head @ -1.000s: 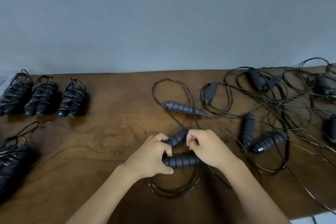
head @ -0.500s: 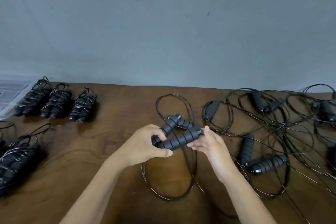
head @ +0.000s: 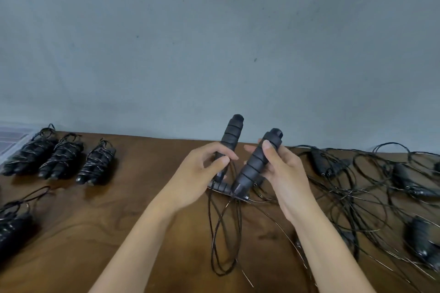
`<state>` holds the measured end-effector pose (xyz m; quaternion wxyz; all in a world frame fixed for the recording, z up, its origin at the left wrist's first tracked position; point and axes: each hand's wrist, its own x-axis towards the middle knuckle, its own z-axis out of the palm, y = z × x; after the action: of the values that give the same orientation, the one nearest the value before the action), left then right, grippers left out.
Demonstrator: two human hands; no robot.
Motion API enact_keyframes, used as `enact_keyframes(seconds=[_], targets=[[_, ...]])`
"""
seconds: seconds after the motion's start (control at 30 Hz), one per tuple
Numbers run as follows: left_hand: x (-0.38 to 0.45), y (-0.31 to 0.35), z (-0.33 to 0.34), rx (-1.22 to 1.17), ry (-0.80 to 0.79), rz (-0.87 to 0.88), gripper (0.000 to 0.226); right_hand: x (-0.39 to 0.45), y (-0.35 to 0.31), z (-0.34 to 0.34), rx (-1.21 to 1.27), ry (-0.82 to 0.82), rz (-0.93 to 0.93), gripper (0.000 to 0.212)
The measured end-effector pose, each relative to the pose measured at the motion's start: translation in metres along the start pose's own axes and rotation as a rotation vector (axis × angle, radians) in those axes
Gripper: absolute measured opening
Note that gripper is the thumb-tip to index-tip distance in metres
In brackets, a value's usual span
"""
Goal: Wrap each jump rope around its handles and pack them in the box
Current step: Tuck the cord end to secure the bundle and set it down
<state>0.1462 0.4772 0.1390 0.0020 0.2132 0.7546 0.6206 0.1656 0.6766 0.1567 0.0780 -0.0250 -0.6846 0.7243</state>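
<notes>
Seen from the head camera, the left hand point(head: 202, 171) is gripping the lower part of one black ribbed handle point(head: 231, 134), its fingers curled round it while the upper end is sticking up above the knuckles, tilted slightly toward the right hand. The right hand point(head: 282, 171) is holding a second handle point(head: 256, 162), which is lying across the palm with the thumb pressing along its side; this handle is slanting from above the right fingertips down toward the gap between the two hands, and the two handles are standing close together without clearly touching. A third handle point(head: 221, 187) is lying on the wooden table point(head: 133, 216) just beneath both hands. From the handles' lower ends thin black cord point(head: 225, 240) is hanging and looping down between the forearms. Out beyond the right hand, a tangle of unwrapped ropes point(head: 357, 188) with several loose handles is spreading over the table, near that wrist and running to the frame's edge. Well away from the left hand, three wrapped bundles point(head: 62, 159) are lying side by side, each with cord wound round its paired handles, and another wrapped bundle point(head: 12, 228) is lying nearer the person on that same side. Beyond the farthest bundle, a corner of a clear box point(head: 14, 137) is showing at the frame's edge; what is lying inside it cannot be told.
</notes>
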Motion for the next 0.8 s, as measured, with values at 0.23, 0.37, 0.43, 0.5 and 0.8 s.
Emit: enact_keyframes(seconds=[0.23, 0.37, 0.43, 0.5, 0.8], targets=[[0.001, 0.01, 0.014, -0.417, 0.018, -0.071, 0.038, 0.004, -0.016, -0.005, -0.092, 0.01, -0.051, 0.024], [0.002, 0.012, 0.019, -0.44, -0.004, -0.077, 0.05, 0.005, -0.024, -0.006, -0.096, -0.008, -0.073, 0.023], [0.004, 0.013, 0.021, -0.441, -0.01, -0.074, 0.05, 0.007, -0.029, -0.006, -0.084, -0.011, -0.082, 0.024], [0.006, 0.014, 0.022, -0.437, -0.022, -0.069, 0.049, 0.009, -0.032, -0.006, -0.08, -0.017, -0.09, 0.024], [0.021, 0.008, 0.018, -0.339, 0.001, -0.034, 0.051, 0.025, -0.034, 0.002, -0.03, -0.024, -0.101, 0.023]])
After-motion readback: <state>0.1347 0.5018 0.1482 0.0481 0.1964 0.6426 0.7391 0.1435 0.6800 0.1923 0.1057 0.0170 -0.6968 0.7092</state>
